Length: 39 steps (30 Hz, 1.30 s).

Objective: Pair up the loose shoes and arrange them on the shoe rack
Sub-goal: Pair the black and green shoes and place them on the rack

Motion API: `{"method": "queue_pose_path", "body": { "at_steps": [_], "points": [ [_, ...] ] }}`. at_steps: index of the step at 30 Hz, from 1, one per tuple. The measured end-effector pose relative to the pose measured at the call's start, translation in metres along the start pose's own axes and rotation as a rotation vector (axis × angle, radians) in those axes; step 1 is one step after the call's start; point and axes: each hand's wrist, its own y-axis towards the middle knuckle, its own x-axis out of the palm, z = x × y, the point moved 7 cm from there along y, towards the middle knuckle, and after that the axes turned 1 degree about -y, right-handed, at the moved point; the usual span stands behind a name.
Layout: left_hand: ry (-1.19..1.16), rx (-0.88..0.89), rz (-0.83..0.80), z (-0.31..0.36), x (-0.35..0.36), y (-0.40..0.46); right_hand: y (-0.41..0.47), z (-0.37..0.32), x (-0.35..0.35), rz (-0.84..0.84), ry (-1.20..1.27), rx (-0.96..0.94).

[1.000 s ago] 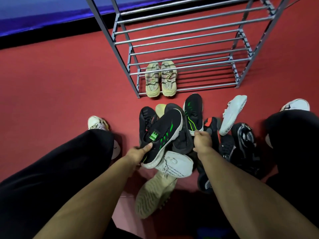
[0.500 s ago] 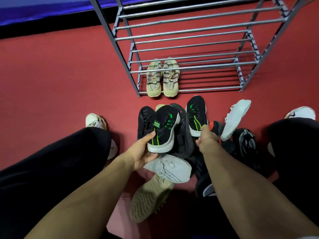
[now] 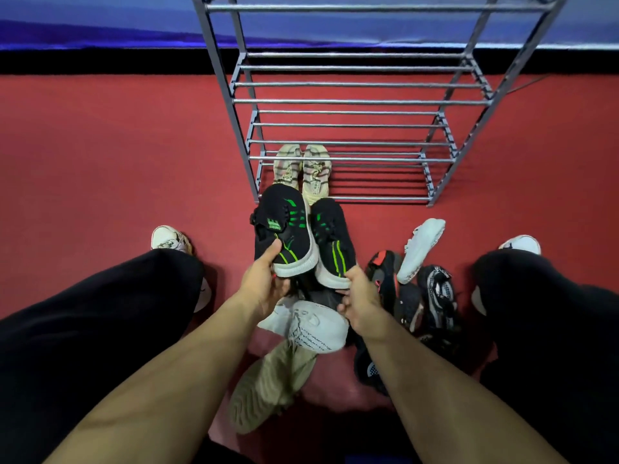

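Note:
My left hand (image 3: 264, 283) grips the heel of a black sneaker with green stripes (image 3: 284, 229). My right hand (image 3: 360, 293) grips the heel of its matching black and green sneaker (image 3: 333, 239). Both shoes are lifted side by side, toes pointing at the grey metal shoe rack (image 3: 351, 102). A beige pair (image 3: 303, 169) stands on the rack's lowest shelf at the left. Below my hands lie a white shoe (image 3: 315, 326) and a tan shoe sole-up (image 3: 268, 386).
To the right lie a white shoe sole-up (image 3: 422, 249), a black and red shoe (image 3: 383, 269) and black and white shoes (image 3: 437, 296). My black-trousered knees (image 3: 100, 313) flank the pile. Red floor runs to a black and blue wall base (image 3: 100, 45).
My right hand has taken hold of the second black and green sneaker and lifted it. Both hands raised the pair together toward the rack. The camera tilted up.

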Motion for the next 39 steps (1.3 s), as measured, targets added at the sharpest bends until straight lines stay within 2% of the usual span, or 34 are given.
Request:
{"method": "queue_pose_path", "body": {
  "at_steps": [1, 3, 4, 5, 6, 7, 8, 9, 11, 13, 16, 19, 21, 23, 26, 28, 35, 39],
  "points": [
    [-0.004, 0.002, -0.006, 0.000, 0.000, -0.002, -0.004, 0.011, 0.008, -0.095, -0.067, 0.048],
    [-0.014, 0.005, 0.005, 0.000, -0.001, -0.006, -0.012, 0.026, 0.012, -0.253, -0.422, 0.074],
    [-0.014, 0.000, 0.020, -0.001, -0.003, -0.006, -0.012, 0.027, 0.010, -0.247, -0.674, 0.012],
    [-0.005, -0.004, 0.037, -0.003, -0.005, -0.006, -0.010, 0.022, 0.005, -0.156, -0.938, -0.104],
    [0.012, -0.006, 0.053, -0.003, -0.005, -0.008, -0.009, 0.009, 0.000, -0.005, -1.103, -0.243],
    [0.036, -0.001, 0.072, -0.003, -0.006, -0.009, -0.015, -0.007, 0.001, 0.110, -1.094, -0.372],
    [0.048, -0.004, 0.087, -0.005, -0.006, -0.010, -0.019, -0.019, 0.004, 0.121, -0.940, -0.449],
    [0.060, -0.008, 0.091, -0.008, -0.007, -0.008, -0.019, -0.025, 0.011, 0.036, -0.717, -0.443],
    [0.100, -0.008, 0.068, -0.012, -0.002, -0.005, -0.022, -0.022, 0.032, -0.248, -0.329, -0.225],
    [0.153, -0.005, 0.030, -0.014, 0.005, -0.004, -0.027, -0.018, 0.040, -0.409, -0.215, -0.110],
    [0.308, 0.059, -0.042, -0.007, 0.019, -0.009, -0.021, -0.015, 0.029, -0.445, -0.033, -0.066],
    [0.491, 0.111, 0.002, -0.006, 0.018, -0.007, -0.006, -0.009, 0.007, -0.348, 0.154, -0.015],
    [0.616, 0.101, 0.122, -0.011, -0.001, -0.003, 0.005, -0.004, -0.008, -0.277, 0.169, 0.009],
    [0.754, -0.007, 0.184, -0.026, -0.018, -0.002, 0.014, 0.004, -0.024, -0.210, 0.084, 0.030],
    [0.662, -0.204, 0.126, -0.060, -0.022, -0.014, 0.027, 0.020, -0.048, -0.066, -0.084, 0.051],
    [0.591, -0.256, 0.097, -0.074, -0.015, -0.014, 0.030, 0.023, -0.053, -0.022, -0.176, 0.024],
    [0.450, -0.221, 0.180, -0.069, -0.017, -0.008, 0.025, 0.015, -0.034, -0.087, -0.093, -0.024],
    [0.283, -0.144, 0.269, -0.045, -0.022, -0.005, 0.024, 0.012, -0.032, -0.168, 0.110, 0.044]
  ]
}}
